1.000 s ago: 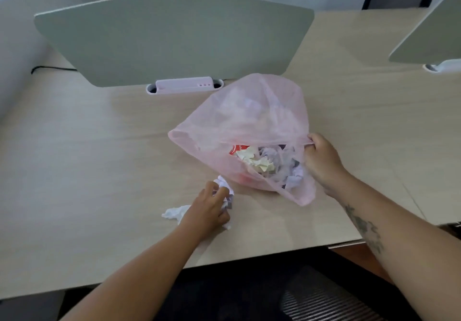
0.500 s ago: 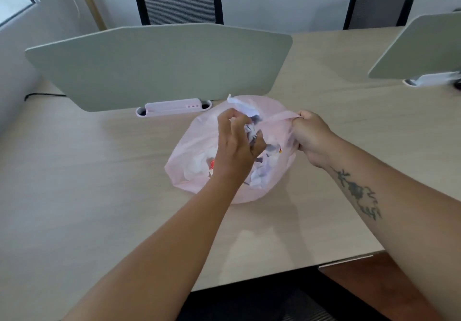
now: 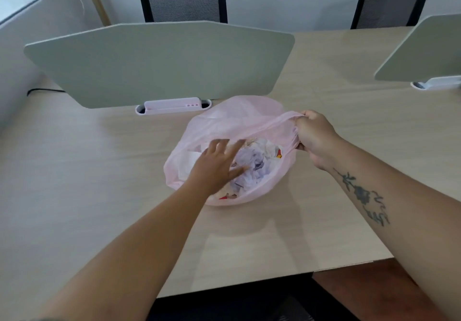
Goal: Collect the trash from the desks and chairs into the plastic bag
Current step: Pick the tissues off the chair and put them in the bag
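Note:
A thin pink plastic bag (image 3: 232, 118) lies on the light wooden desk (image 3: 87, 183) with its mouth held wide. Inside it sits crumpled paper trash (image 3: 254, 166), white and pale purple, with a bit of red wrapper. My right hand (image 3: 313, 136) grips the bag's rim at the right and holds it up. My left hand (image 3: 217, 163) hovers over the bag's mouth with fingers spread, blurred by motion, and holds nothing.
A grey-green desk divider (image 3: 159, 61) stands behind the bag on a white clamp base (image 3: 172, 105). A second divider (image 3: 424, 51) is at the right. Two black mesh chairs (image 3: 183, 1) (image 3: 390, 4) stand beyond the desk. The desk's front edge is near me.
My left hand picked crumpled paper up from the desk, carried it over the bag and let it go inside; it is now spread open. My right hand has lifted the rim.

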Available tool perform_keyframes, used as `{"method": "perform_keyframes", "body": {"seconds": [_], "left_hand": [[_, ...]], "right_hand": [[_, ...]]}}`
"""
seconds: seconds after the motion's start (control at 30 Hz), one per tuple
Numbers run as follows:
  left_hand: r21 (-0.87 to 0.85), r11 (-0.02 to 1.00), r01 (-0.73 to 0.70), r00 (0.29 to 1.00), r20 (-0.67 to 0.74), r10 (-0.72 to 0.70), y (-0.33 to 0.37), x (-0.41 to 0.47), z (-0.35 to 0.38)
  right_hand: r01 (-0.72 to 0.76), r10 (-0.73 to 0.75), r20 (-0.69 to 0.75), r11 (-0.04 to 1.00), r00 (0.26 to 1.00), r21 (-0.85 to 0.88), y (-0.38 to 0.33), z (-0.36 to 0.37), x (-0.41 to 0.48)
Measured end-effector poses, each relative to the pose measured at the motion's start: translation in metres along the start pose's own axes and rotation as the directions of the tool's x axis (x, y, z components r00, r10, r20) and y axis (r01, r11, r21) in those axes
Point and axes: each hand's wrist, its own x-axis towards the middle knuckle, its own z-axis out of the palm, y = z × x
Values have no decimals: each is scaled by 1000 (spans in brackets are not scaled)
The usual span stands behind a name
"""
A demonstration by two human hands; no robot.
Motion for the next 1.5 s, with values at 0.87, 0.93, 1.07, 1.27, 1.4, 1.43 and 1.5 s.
{"method": "perform_keyframes", "body": {"seconds": [0.87,0.93,1.07,1.27,1.4,1.43,1.5], "left_hand": [[-874,-224,431,272,362,-891,-78,-41,-13],[-902,-297,312,272,384,-882,-74,-37,-21],[-912,-260,318,374,373,-849,-79,-39,-31],[-923,-148,356,496,321,-807,-102,-50,-50],[-894,52,446,556,231,-799,-119,-45,-80],[-873,110,475,561,204,-802,-123,-43,-91],[-839,214,501,576,139,-806,-129,-38,-114]], "right_hand": [[360,-447,-343,887,826,-289,31,6,-25],[386,-480,-372,872,794,-301,32,9,-29],[285,-391,-400,911,829,-298,33,17,-28],[201,-327,-392,923,860,-330,34,12,-21],[215,-359,-390,905,848,-367,14,6,-18],[223,-371,-392,900,842,-374,6,4,-17],[244,-404,-393,885,826,-397,-10,0,-15]]}}
